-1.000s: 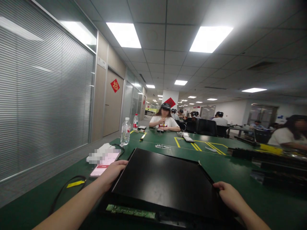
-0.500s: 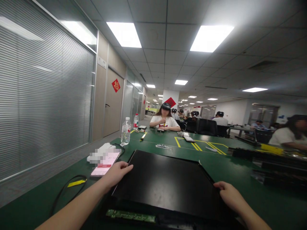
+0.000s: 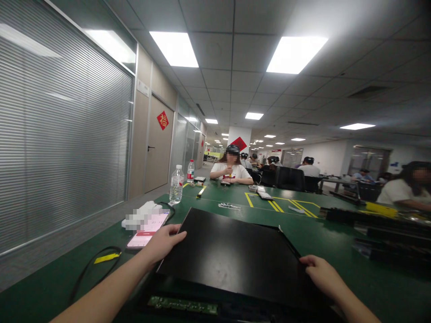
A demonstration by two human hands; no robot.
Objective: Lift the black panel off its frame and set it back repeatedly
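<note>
Holds the dark panel (image 3: 229, 255) by its left edge with the left hand (image 3: 163, 244), thumb over the face and fingers curled at the side. Pinches the rim of the black frame (image 3: 290, 243) with the right hand (image 3: 319, 273), thumb and fingers drawn narrow; cannot tell whether with any hold on the panel too. Has the panel close in front, over the frame on the green table (image 3: 340, 242), seemingly tilted with its left side higher, and with a green circuit board (image 3: 183, 305) exposed along the near side. Looks like shifting the panel relative to the frame while bracing the frame; cannot tell from this view whether lifting or lowering. Calls for a steady right hand, slow pressure from the left and little bending of the panel, with care near the circuit board. Shows a phone (image 3: 148, 231) just beside the left hand, a dark cable (image 3: 81, 273) left of the forearm, and a clear bottle (image 3: 176, 185) upright farther off.
</note>
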